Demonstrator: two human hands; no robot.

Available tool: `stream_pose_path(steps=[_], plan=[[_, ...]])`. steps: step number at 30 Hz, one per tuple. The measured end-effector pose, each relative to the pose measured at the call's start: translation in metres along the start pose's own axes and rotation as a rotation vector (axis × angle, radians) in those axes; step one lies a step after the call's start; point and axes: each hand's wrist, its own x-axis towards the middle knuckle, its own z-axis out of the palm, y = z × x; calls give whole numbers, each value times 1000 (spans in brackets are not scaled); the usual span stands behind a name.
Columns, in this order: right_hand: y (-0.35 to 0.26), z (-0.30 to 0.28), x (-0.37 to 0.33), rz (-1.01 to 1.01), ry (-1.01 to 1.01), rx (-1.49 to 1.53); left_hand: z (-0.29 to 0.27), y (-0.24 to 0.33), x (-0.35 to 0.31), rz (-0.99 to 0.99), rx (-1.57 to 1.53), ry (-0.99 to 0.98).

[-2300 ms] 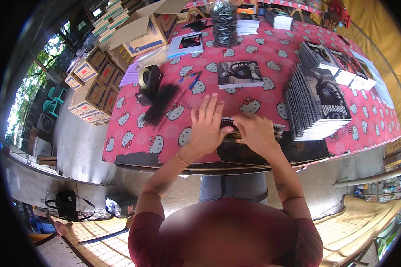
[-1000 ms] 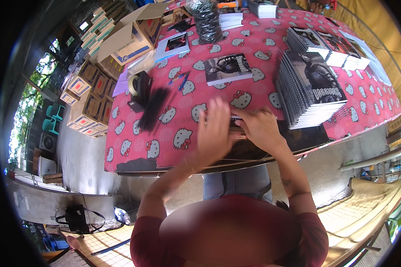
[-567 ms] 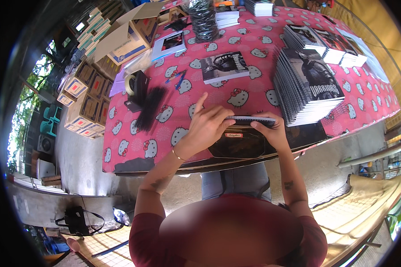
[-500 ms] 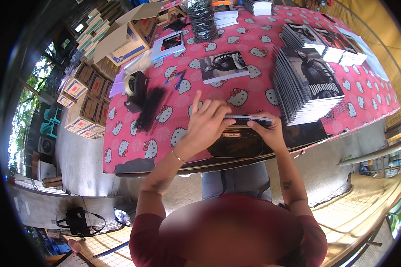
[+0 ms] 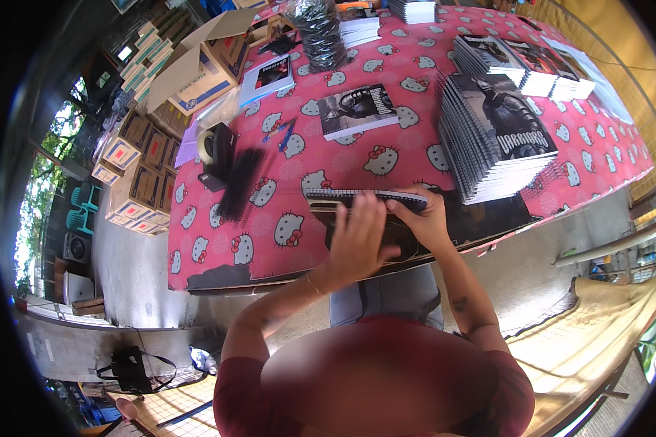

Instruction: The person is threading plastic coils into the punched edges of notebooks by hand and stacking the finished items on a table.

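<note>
A spiral notebook [image 5: 328, 197] stands on edge near the table's front, its black coil and white page edges facing up. My right hand [image 5: 424, 218] grips its right end, thumb on the near side. My left hand [image 5: 358, 237] lies against the near side with its fingers stretched out and thumb apart, touching near the coil. To the right rises a tall stack of spiral notebooks [image 5: 497, 124] with dark warrior covers. Beyond my hands lies a block of pages with a similar cover [image 5: 358, 109]. A bundle of black plastic coils [image 5: 242, 186] rests at the left.
Left of the coils sits a black tape dispenser [image 5: 217, 156]; blue-handled pliers [image 5: 286, 137] lie nearby. A tall bundle of black coils [image 5: 319, 36] stands at the back. More notebooks [image 5: 532, 69] are at the far right. Cardboard boxes [image 5: 204, 69] are piled beyond the table's left side.
My left hand has moved from the notebook's left end, over its top, down onto the near side with fingers extended. The notebook has shifted slightly left, showing more of its coil.
</note>
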Motion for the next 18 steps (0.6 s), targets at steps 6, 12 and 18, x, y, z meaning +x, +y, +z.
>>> stream_pose_path(steps=[6, 12, 18], plan=[[4, -13, 1, -64, -147, -29, -14, -5, 18, -19, -24, -34], [-4, -15, 0, 50, -246, -56, -28, -24, 62, -75, 141, 6], [-13, -14, 6, 12, -317, -96, -23, -13, 53, -123, 60, 149]])
